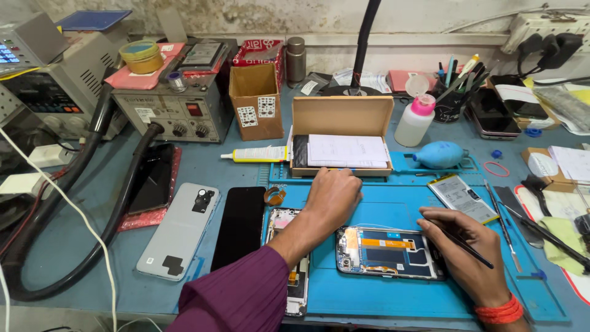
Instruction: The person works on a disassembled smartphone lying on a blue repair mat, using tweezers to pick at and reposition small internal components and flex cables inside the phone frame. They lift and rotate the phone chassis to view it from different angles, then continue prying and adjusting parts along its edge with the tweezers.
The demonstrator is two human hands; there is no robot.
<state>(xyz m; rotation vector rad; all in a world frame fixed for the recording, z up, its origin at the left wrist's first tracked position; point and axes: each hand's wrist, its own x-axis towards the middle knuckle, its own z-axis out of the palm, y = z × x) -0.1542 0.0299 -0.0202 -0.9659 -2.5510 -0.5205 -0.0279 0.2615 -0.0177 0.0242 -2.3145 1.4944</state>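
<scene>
An opened phone frame [384,252] with its blue and orange insides showing lies on a blue work mat [381,295]. My right hand [467,246] rests at the frame's right end and pinches a thin black tool [470,247]. My left hand [332,197] reaches forward to the front edge of an open cardboard box [342,120] holding folded papers; whether it grips anything is hidden. Under my left forearm lies a second opened phone body [298,280].
A black screen panel [239,226], a grey back cover [178,230] and a dark phone [150,178] lie left of the mat. A battery [462,197], tweezers [503,224], blue air blower [439,155] and white bottle [414,120] sit right. Soldering station [169,110] and hoses [92,203] stand at left.
</scene>
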